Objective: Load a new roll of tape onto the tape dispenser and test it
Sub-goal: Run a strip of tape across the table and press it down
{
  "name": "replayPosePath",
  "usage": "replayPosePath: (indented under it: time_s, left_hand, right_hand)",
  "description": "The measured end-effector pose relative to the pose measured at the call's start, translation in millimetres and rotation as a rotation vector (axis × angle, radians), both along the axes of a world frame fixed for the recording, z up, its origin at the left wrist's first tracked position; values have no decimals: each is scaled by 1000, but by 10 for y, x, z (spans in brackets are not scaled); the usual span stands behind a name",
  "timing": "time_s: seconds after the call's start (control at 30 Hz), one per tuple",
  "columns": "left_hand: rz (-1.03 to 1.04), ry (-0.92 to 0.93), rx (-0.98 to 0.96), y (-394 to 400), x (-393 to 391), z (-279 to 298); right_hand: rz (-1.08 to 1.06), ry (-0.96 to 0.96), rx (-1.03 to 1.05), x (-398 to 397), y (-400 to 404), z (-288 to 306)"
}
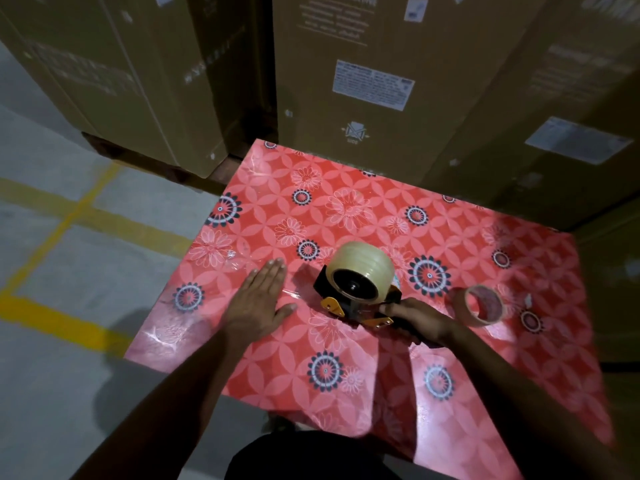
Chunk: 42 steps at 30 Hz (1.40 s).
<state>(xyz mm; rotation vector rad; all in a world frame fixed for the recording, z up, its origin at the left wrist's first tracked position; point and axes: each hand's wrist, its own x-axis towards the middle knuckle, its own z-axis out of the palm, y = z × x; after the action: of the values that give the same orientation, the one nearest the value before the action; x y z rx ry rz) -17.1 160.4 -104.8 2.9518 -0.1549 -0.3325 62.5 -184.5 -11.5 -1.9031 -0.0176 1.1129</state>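
While your right hand (414,317) wraps around the handle of the tape dispenser (356,299), your grip there is closed on the handle, which keeps the tool's front end pressed down on the worktop (450,382) so it cannot skid as you test it. That dispenser sits near the middle of the worktop, with the new roll of clear tape (360,271) already seated on its hub, the roll's open core facing you. Its yellow-orange metal plates (333,305) point toward you, low against the patterned covering, which suits a pull along the surface. Your left hand (259,303) lies flat and open just to the left of the dispenser, palm down, holding nothing; judging by the glossy streak between that hand and the dispenser, it is probably smoothing or pinning a laid strip of tape, though the sheen of the covering makes that hard to confirm. To the right of the dispenser, near but apart from your right hand, a nearly spent tape core (483,306) stands tilted on its edge, set aside where it will not foul the stroke. Behind the dispenser, past the worktop's far edge, tall cardboard cartons (374,81) stand close. Loading looks finished; the test looks under way.
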Motion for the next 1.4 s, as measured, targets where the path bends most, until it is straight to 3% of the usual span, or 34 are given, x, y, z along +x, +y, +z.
replayPosePath:
  time_s: [0.6, 1.0, 1.2, 1.4]
  left_hand:
    - [-71, 107, 39, -911, -200, 100]
    - [-107, 85, 30, -1209, -250, 113]
    - [-95, 65, -16, -1271, -254, 168]
    - [-212, 116, 47, -1593, -248, 183]
  right_hand:
    - [39, -26, -31, -94, -390, 193]
    - [92, -36, -53, -90, -767, 266]
    - [-8, -48, -34, -125, -1177, 176]
    - [112, -261, -238, -85, -1045, 379]
